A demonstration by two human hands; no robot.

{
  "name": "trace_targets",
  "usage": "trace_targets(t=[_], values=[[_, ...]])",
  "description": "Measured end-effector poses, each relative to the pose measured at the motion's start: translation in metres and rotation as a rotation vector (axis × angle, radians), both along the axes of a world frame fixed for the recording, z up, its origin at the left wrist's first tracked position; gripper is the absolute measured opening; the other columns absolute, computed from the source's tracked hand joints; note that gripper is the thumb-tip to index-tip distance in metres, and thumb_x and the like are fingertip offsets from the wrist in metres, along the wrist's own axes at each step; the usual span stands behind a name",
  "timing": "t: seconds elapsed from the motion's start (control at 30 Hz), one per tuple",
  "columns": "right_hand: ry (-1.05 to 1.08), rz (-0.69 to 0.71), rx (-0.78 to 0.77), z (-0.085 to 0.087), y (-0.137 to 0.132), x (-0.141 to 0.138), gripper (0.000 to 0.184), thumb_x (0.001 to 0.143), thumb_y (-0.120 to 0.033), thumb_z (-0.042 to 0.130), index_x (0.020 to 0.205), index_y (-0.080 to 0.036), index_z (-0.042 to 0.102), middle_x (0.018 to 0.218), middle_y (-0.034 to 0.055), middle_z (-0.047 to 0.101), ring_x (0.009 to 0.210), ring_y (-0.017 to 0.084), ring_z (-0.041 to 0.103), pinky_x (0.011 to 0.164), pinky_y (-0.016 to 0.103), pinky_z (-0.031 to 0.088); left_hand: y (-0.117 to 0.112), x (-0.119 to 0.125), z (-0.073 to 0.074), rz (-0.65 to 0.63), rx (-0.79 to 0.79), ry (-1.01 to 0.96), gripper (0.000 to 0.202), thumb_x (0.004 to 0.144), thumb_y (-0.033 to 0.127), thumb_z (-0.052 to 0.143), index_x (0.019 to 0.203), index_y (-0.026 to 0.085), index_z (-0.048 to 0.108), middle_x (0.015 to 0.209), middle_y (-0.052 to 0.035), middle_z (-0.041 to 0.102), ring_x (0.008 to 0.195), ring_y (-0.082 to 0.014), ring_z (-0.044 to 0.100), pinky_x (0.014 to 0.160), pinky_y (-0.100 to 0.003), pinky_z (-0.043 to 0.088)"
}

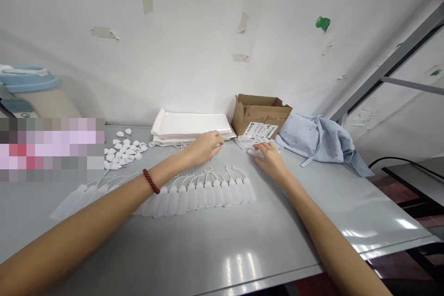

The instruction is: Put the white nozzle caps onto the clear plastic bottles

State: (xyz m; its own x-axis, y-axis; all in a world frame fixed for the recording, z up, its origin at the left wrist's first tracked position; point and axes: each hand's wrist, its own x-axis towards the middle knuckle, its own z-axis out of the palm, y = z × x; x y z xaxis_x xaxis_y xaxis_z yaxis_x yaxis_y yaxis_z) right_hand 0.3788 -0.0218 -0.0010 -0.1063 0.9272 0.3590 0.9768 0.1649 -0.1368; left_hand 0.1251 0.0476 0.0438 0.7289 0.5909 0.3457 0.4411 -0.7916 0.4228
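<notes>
Left hand: I have it (204,149) just above frame centre, fingers bent and drawn in close to the thumb. Whether a small part is pinched there I cannot tell.
Right hand: right of centre (271,159), fingers half curled at the clear pieces (243,142), gap narrow. They appear to touch; a firm hold I cannot confirm.
Clear pieces: right of centre, in front of the box (256,112), overlapping; outlines hard to read on my feed.
Tubes: a few thin ones (173,149) lie left of my left hand, before the white stack (194,124).
Bottles: row (199,199) across lower centre and left, lying side by side, thin stems pointing up the frame. My left forearm hides part of the row.
Caps: loose heap (122,149), left of centre on the tabletop (277,240).
Cloth: pale blue (312,134), right of the box.
Handling: I judge a light fingertip pinch best; one clear piece should be parted from its neighbours before lifting.
Clearance: I would carry the left forearm high, since a low sweep could snag stems and skew the row.
</notes>
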Motion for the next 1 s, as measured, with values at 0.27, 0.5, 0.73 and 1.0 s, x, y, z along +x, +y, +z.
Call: trace_targets(t=[0.27, 0.5, 0.73, 1.0], values=[[0.070, 0.069, 0.040, 0.006, -0.007, -0.018, 0.035, 0.076, -0.008, 0.050, 0.107, -0.018, 0.063, 0.099, 0.0100, 0.071, 0.096, 0.029, 0.054, 0.080, 0.042, 0.047, -0.027, -0.034, 0.017, 0.250, -0.520, -0.458, 0.026, 0.083, 0.037, 0.059, 0.086, 0.014, 0.069, 0.088, -0.0074, 0.071, 0.087, -0.0198, 0.064, 0.083, -0.036, 0.050], [0.190, 0.250, 0.386, 0.037, -0.041, -0.060, 0.023, 0.084, -0.013, 0.054, 0.105, -0.021, 0.060, 0.093, 0.0066, 0.069, 0.087, 0.024, 0.057, 0.080, 0.041, 0.048, -0.057, -0.027, 0.027, -0.036, -1.045, -0.532, 0.022, 0.082, 0.034, 0.063, 0.072, 0.016, 0.071, 0.077, -0.0045, 0.067, 0.080, -0.0155, 0.062, 0.089, -0.039, 0.050], [0.327, 0.353, 0.408, 0.044, -0.060, -0.083, 0.027, 0.083, -0.008, 0.057, 0.107, -0.021, 0.057, 0.097, 0.0078, 0.068, 0.091, 0.020, 0.064, 0.081, 0.036, 0.052, -0.067, -0.015, 0.026, 0.065, -1.091, -0.552, 0.014, 0.077, 0.029, 0.067, 0.075, 0.016, 0.072, 0.071, -0.0017, 0.066, 0.068, -0.0119, 0.059, 0.082, -0.035, 0.050], [0.320, 0.382, 0.402, 0.038, -0.060, -0.086, 0.027, 0.085, -0.009, 0.057, 0.107, -0.022, 0.056, 0.095, 0.0075, 0.066, 0.086, 0.019, 0.065, 0.075, 0.034, 0.054, -0.070, -0.016, 0.026, 0.044, -1.057, -0.446, 0.019, 0.082, 0.026, 0.057, 0.073, 0.016, 0.070, 0.065, -0.0004, 0.063, 0.058, -0.0108, 0.058, 0.065, -0.027, 0.049]])
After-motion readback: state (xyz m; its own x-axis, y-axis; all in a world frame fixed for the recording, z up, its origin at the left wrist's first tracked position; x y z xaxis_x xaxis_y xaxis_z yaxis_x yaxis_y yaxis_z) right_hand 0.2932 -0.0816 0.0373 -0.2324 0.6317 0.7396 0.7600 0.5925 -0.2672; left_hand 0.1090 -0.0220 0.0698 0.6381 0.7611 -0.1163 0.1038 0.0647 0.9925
